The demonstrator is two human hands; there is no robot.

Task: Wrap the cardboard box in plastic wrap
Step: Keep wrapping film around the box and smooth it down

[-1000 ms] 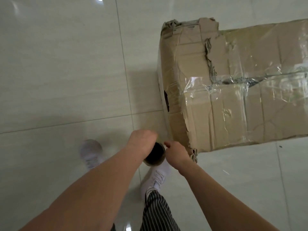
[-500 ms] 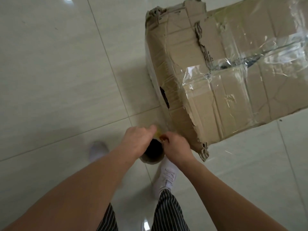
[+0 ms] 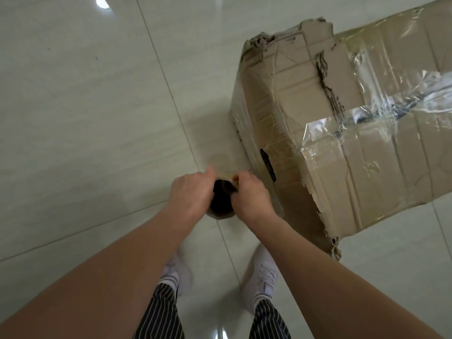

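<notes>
A large worn cardboard box (image 3: 305, 113) stands on the tiled floor at the right, its corners torn. Clear plastic wrap (image 3: 381, 111) lies in wrinkled bands across its top and side. A roll of plastic wrap (image 3: 221, 200) on a brown cardboard tube is held upright between my hands, its dark hollow end facing the camera. My left hand (image 3: 190, 194) grips the tube from the left. My right hand (image 3: 252, 195) grips it from the right. A sheet of film stretches from the roll to the box's near side.
The floor (image 3: 85, 118) is pale glossy tile with thin grout lines and light glare. My two white shoes (image 3: 263, 277) and striped trouser legs (image 3: 159, 311) stand below the hands, close to the box's torn lower corner (image 3: 332, 245).
I have stepped along the box's end, so the box sits further right in view. Both hands keep hold of the roll, now closer together, and both feet are planted side by side.
</notes>
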